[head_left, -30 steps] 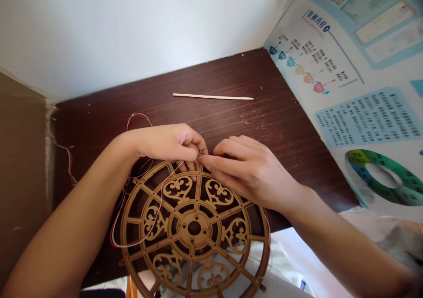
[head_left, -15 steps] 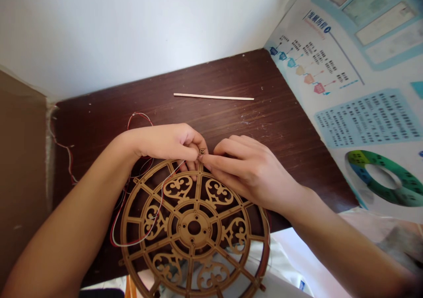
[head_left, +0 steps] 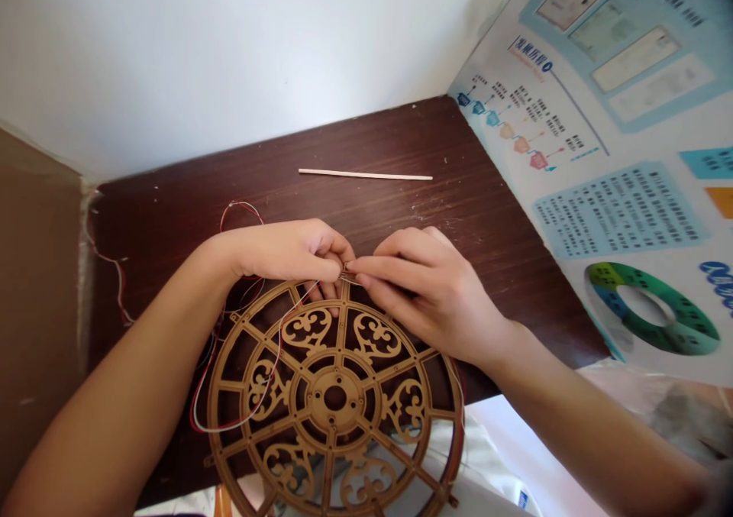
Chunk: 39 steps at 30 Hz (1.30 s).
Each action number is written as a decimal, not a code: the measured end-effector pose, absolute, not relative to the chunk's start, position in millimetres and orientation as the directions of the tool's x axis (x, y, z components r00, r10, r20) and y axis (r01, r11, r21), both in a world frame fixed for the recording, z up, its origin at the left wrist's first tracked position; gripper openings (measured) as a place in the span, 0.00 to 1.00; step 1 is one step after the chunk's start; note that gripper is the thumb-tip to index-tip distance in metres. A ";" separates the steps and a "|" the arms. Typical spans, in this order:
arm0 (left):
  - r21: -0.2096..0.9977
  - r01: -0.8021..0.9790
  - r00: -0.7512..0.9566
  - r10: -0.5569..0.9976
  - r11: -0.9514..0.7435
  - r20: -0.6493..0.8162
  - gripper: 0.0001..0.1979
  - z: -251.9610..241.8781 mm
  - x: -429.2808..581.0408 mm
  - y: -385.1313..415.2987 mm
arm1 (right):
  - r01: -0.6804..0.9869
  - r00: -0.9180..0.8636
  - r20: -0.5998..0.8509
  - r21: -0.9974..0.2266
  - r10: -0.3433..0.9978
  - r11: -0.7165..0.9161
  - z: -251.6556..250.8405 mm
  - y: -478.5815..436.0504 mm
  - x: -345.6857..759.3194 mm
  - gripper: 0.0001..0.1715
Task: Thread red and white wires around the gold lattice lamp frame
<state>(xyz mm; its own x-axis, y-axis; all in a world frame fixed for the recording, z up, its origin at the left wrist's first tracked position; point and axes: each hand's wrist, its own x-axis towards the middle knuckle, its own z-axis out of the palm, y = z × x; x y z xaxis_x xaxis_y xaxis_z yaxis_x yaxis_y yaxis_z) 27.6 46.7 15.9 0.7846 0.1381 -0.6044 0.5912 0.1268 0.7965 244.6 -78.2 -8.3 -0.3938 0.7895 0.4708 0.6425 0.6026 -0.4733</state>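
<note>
A brown openwork wooden wheel point(head_left: 335, 395) with scroll patterns lies at the near edge of a dark wooden table point(head_left: 401, 143), partly overhanging it. My left hand point(head_left: 286, 251) and my right hand point(head_left: 429, 288) meet at the wheel's far rim. Both are closed in a pinch on a tiny brown piece point(head_left: 347, 274) at the top of a spoke. Thin red and white wires point(head_left: 240, 418) run from under my left hand, loop across the wheel's left side and trail off to the left.
A thin pale wooden stick point(head_left: 365, 175) lies on the table beyond my hands. A printed poster point(head_left: 618, 196) leans along the table's right side. A white wall stands behind, and a brown cardboard panel point(head_left: 34, 288) closes off the left.
My right hand's fingers have slid forward over the tiny piece, covering most of it. The camera has shifted slightly; the wheel and my left hand stay put.
</note>
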 end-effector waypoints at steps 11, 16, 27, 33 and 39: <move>0.791 0.582 0.782 0.138 0.187 -0.608 0.08 10.2 27.1 45.1 | 0.640 -0.150 0.352 -0.678 0.924 0.362 -9.1 -75.4 244.7 0.08; 0.786 0.595 0.774 0.146 0.170 -0.617 0.09 13.2 28.9 44.1 | 0.586 -0.216 0.349 -0.701 0.912 0.406 -7.2 -76.1 245.7 0.10; 0.788 0.590 0.777 0.140 0.179 -0.614 0.11 12.5 26.7 44.5 | 0.549 -0.390 0.395 -0.625 0.832 0.555 -9.4 -78.1 247.1 0.09; 0.790 0.588 0.782 0.129 0.174 -0.610 0.10 13.7 27.4 44.6 | 0.550 -0.405 0.370 -0.632 0.836 0.546 -8.4 -78.4 245.2 0.09; 0.800 0.573 0.792 0.131 0.177 -0.596 0.10 13.1 27.1 45.2 | 0.526 -0.414 0.393 -0.633 0.821 0.568 -9.0 -78.3 244.0 0.09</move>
<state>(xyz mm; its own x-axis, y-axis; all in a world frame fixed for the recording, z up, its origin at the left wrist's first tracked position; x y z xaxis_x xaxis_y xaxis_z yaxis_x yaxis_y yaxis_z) 27.1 45.2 13.1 0.7925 0.1308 -0.5957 0.5725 0.1774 0.8005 244.0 -78.3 -9.0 -0.4143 0.8212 0.3925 0.5264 0.5680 -0.6327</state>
